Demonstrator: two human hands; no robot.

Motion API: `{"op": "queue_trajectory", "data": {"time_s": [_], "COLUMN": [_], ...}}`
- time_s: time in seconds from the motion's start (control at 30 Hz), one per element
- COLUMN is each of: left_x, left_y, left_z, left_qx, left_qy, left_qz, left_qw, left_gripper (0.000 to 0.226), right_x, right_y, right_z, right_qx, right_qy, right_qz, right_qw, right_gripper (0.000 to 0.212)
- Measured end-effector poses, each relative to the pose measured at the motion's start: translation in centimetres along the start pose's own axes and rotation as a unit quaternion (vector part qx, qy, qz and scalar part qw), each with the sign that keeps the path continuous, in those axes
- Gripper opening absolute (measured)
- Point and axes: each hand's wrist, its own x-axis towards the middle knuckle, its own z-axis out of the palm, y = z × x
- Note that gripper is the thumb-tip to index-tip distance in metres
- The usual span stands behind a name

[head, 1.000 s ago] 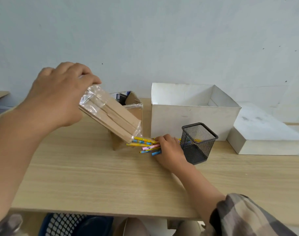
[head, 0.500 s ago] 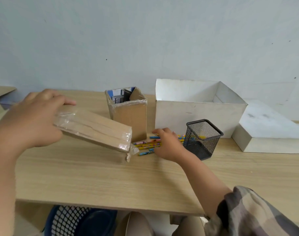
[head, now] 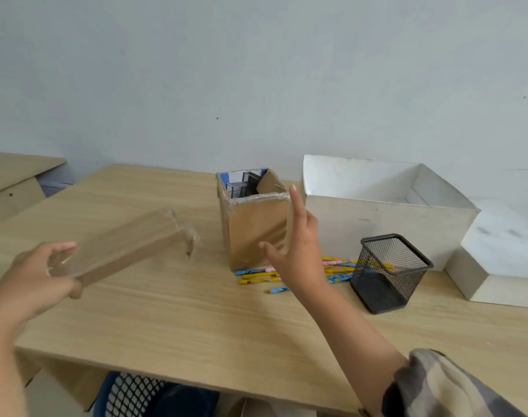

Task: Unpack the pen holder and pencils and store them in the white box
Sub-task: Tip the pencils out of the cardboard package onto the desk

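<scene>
The left hand point(head: 37, 281) grips one end of the flat brown cardboard pencil packet in clear plastic wrap point(head: 121, 245), holding it tilted above the table's left side, its open end pointing toward the middle. The right hand point(head: 296, 251) hangs in the air with fingers spread and nothing in it, just in front of the tall brown cardboard carton point(head: 253, 224) that stands mid-table near the far edge.

The bright yellow, blue and pink pencils point(head: 287, 273) lie loose on the light wooden table point(head: 196, 320) between that carton and the black wire-mesh pen holder point(head: 389, 272), which sits tipped beside the open white box point(head: 386, 212) at the far right.

The step in hand looks like clearing the emptied packet and then gathering the pencils. It would go best to put the packet down well to the left, then sweep the pencils into one bundle before lifting, so none roll toward the near edge.

Half a second ago the right hand rested on the pencils; it is now raised, and the packet has swung further left.
</scene>
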Motion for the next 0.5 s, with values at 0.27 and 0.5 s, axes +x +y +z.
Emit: {"op": "queue_trajectory", "data": {"time_s": [0.27,0.5], "left_x": [1.9,6.4], "left_y": [4.8,6.7], "left_z": [8.1,14.2], "left_qx": [0.17,0.23], "left_qy": [0.004,0.019], "left_qz": [-0.007,0.019], "left_qw": [0.985,0.973], "left_gripper": [0.093,0.067], "right_x": [5.0,11.8], "right_y": [-1.2,-0.2], "right_z": [4.1,8.0], "right_qx": [-0.089,-0.099], "right_qy": [-0.016,-0.009], "right_qz": [0.007,0.037], "right_qw": [0.996,0.994], "right_gripper": [0.066,0.061]}}
